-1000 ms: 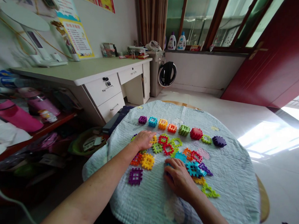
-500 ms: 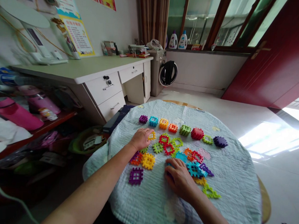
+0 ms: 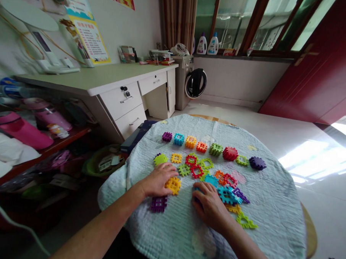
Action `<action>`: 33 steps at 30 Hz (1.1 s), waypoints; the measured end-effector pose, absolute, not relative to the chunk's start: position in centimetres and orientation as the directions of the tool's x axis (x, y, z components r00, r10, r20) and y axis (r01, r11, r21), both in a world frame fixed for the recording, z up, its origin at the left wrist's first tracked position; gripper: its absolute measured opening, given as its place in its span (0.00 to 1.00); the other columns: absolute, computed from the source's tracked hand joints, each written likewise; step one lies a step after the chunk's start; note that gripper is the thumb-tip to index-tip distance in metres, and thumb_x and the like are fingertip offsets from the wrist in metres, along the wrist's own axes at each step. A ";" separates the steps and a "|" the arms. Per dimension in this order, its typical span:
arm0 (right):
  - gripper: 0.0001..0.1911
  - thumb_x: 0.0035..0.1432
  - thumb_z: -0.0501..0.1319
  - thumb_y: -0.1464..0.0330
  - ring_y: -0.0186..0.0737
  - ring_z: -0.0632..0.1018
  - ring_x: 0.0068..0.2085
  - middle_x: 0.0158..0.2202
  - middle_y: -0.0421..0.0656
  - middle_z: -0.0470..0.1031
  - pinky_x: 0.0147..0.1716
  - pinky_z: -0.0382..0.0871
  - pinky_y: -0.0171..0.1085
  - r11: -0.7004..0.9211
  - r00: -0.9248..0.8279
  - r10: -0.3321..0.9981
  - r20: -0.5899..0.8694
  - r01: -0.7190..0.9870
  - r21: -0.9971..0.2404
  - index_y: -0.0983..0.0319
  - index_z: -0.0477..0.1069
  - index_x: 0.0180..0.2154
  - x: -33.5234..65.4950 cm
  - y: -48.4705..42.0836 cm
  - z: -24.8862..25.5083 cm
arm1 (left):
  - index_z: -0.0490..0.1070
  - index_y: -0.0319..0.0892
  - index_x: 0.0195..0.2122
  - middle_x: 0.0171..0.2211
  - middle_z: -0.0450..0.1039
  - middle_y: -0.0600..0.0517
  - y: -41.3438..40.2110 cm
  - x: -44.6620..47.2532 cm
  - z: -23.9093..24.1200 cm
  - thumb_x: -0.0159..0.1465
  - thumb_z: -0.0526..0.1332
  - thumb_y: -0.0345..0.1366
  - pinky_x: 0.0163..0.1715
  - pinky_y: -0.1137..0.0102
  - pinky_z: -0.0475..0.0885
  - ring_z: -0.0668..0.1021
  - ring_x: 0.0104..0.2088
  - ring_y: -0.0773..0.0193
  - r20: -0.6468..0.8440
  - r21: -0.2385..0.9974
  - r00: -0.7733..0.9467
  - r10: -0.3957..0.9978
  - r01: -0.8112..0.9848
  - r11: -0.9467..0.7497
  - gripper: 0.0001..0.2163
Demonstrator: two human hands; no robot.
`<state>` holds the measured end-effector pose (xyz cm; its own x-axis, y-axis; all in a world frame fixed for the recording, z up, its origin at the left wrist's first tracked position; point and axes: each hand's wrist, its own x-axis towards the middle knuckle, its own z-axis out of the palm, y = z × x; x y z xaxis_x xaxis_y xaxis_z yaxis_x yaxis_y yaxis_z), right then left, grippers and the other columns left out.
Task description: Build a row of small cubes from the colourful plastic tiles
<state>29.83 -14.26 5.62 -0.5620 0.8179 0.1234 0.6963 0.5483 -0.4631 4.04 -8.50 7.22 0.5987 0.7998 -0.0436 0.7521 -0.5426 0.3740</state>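
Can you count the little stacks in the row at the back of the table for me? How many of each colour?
Purple stacks, one darker: 2
Green stacks: 2
Blue stack: 1
Yellow stack: 1
Orange stack: 1
Red stack: 1
Total: 8

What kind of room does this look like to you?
Probably a multipurpose room in a home: there's a washing machine, jug-like bottles on the windowsill, and a cloth-covered table bearing colourful notched pieces.

A head-worn camera looks forward and down over the cloth-covered table (image 3: 272, 210)
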 end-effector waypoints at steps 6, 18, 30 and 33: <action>0.05 0.59 0.58 0.73 0.44 0.70 0.52 0.51 0.46 0.72 0.54 0.63 0.45 0.557 -0.559 0.816 0.147 0.691 -0.460 0.59 0.73 0.36 29.8 -14.2 5.2 | 0.72 0.46 0.50 0.51 0.71 0.48 -10.4 4.1 6.9 0.49 0.71 0.43 0.62 0.55 0.58 0.68 0.56 0.50 -0.027 0.337 0.584 0.811 0.769 -0.543 0.26; 0.05 0.59 0.59 0.72 0.44 0.70 0.51 0.51 0.46 0.72 0.53 0.64 0.46 0.560 -0.564 0.813 0.144 0.690 -0.460 0.59 0.72 0.36 29.9 -14.1 5.3 | 0.71 0.44 0.45 0.45 0.73 0.49 -10.2 4.7 6.6 0.50 0.69 0.38 0.55 0.59 0.65 0.71 0.49 0.54 0.080 0.460 0.486 0.870 0.756 -0.465 0.20; 0.05 0.60 0.59 0.72 0.44 0.70 0.50 0.50 0.46 0.72 0.52 0.64 0.46 0.557 -0.558 0.817 0.149 0.693 -0.458 0.59 0.73 0.36 29.8 -14.2 5.3 | 0.69 0.45 0.49 0.48 0.71 0.49 -11.0 6.5 6.2 0.54 0.65 0.34 0.56 0.60 0.64 0.70 0.51 0.55 0.024 0.414 0.573 0.820 0.741 -0.530 0.20; 0.05 0.60 0.59 0.72 0.44 0.70 0.50 0.50 0.46 0.72 0.52 0.64 0.46 0.557 -0.555 0.818 0.151 0.696 -0.454 0.59 0.73 0.36 29.8 -14.2 5.4 | 0.68 0.45 0.52 0.48 0.70 0.48 -11.1 6.5 6.3 0.54 0.65 0.35 0.56 0.60 0.63 0.70 0.50 0.54 0.017 0.410 0.576 0.817 0.741 -0.532 0.23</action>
